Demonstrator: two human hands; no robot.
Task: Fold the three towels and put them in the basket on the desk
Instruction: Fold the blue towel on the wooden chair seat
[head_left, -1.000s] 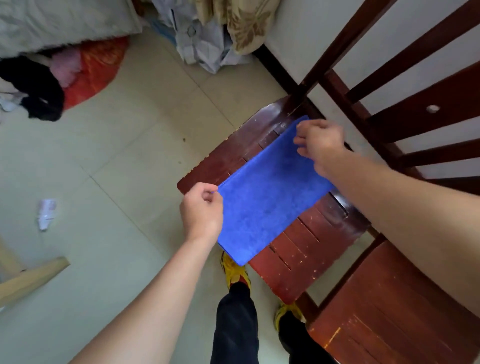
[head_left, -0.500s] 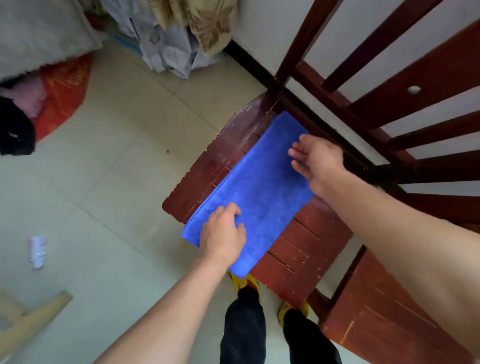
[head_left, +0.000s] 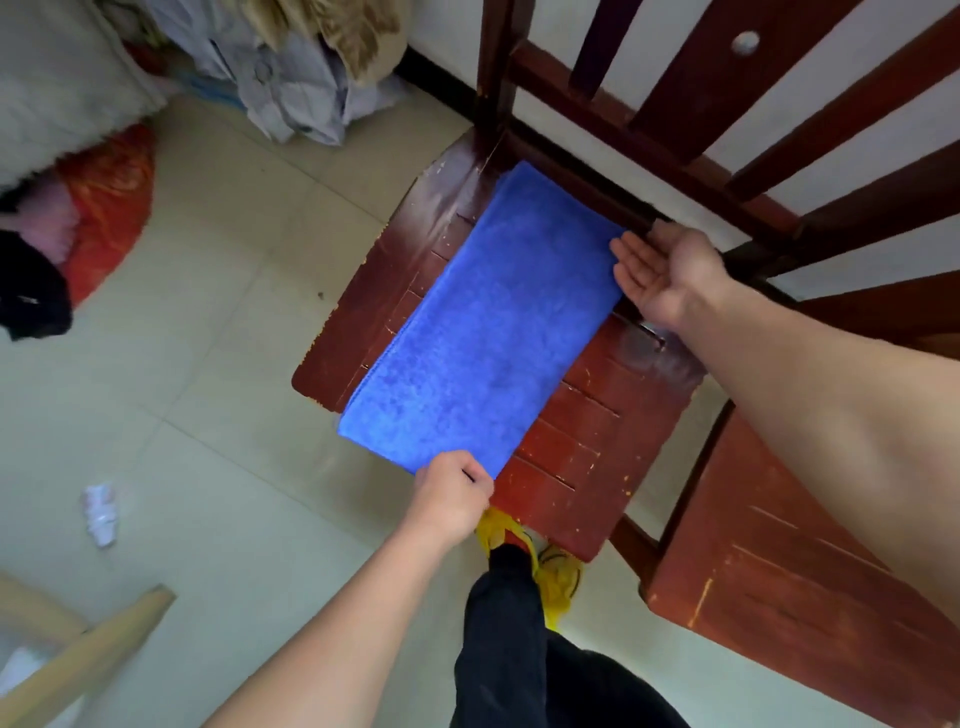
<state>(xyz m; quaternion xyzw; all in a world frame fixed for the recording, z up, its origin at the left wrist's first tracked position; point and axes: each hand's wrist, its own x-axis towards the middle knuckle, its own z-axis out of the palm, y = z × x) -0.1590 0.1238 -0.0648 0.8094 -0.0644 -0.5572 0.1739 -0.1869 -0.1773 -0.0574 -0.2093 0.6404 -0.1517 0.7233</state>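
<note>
A blue towel, folded into a long rectangle, lies flat on the dark red wooden chair seat. Its near end hangs slightly over the seat's front edge. My left hand pinches the towel's near right corner, fingers curled. My right hand lies with straight fingers, palm partly up, against the towel's far right edge by the chair back. No basket or other towel is in view.
The chair back's slats rise at the upper right. A second red seat stands at the lower right. Clothes and a red bag lie on the tiled floor; crumpled paper at left. My legs and yellow shoes are below.
The towel went from held up to lying flat on the seat. My left hand slid from pressing its near end to pinching the near corner; my right hand moved to the far right edge.
</note>
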